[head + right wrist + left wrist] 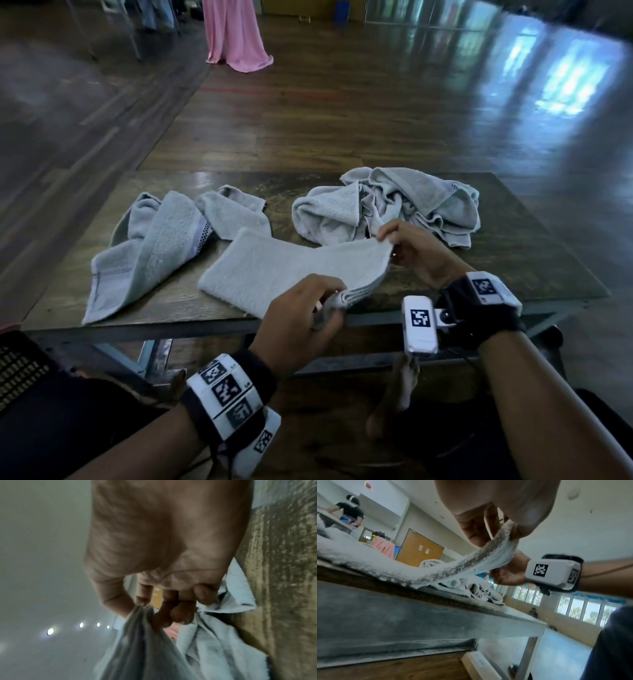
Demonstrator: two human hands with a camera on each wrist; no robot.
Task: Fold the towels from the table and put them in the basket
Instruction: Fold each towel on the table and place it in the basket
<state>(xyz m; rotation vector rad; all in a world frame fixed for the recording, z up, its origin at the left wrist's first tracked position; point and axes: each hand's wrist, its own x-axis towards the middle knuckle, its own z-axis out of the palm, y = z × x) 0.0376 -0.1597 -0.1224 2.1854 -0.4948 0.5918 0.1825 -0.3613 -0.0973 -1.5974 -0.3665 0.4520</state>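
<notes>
Your worktop (513,253) carries three pale towels: a crumpled towel (404,202) at the far right, a loose towel (150,246) at the left, and a folded towel (284,270) near you. Your left hand (298,322) pinches its near corner; your right hand (414,253) pinches the far corner, probably thumb against forefinger.

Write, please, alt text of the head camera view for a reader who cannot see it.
Two hands lift one end of a folded pale towel off a wooden table: the left hand pinches the near corner, the right hand the far one. A long towel and a crumpled towel lie behind.
</notes>
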